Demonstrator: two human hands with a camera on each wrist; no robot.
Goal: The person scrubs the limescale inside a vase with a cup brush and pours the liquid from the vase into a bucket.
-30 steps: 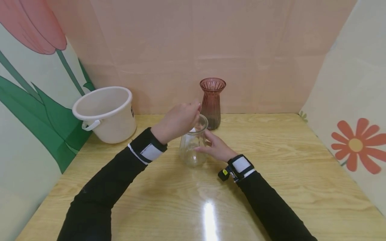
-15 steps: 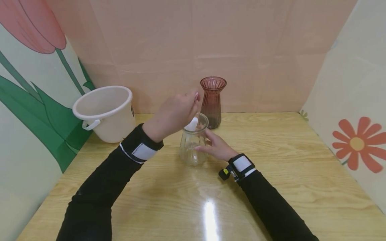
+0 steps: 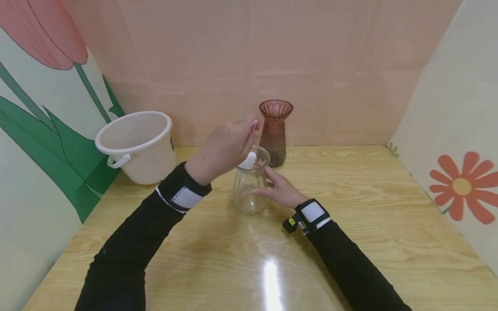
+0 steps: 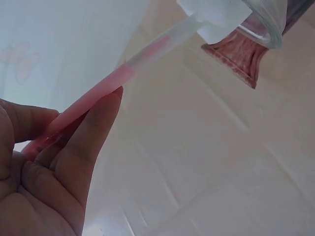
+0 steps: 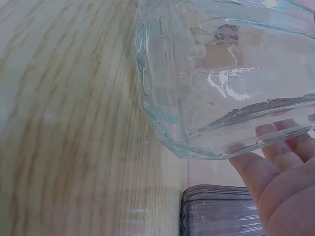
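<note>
My left hand is raised over a clear glass vase that stands upright on the wooden bench, a little left of the middle. The fingers of that hand are curled around a slim pink stick, pinching it near its lower end. The stick turns pale towards its far end, where a white pad sits at the mouth of the clear vase. From my head view the pad shows just inside the rim.

My right hand rests against the right side of the clear glass vase, fingers loosely wrapped against its lower wall, steadying it. The glass is ribbed and see-through, with its base on the wood.

Directly behind the clear vase, near the pink back wall, stands a taller ribbed vase of reddish-brown glass. Further left, by the wall painted with a tulip, a white plastic bucket sits tilted, its handle hanging at the front.
</note>
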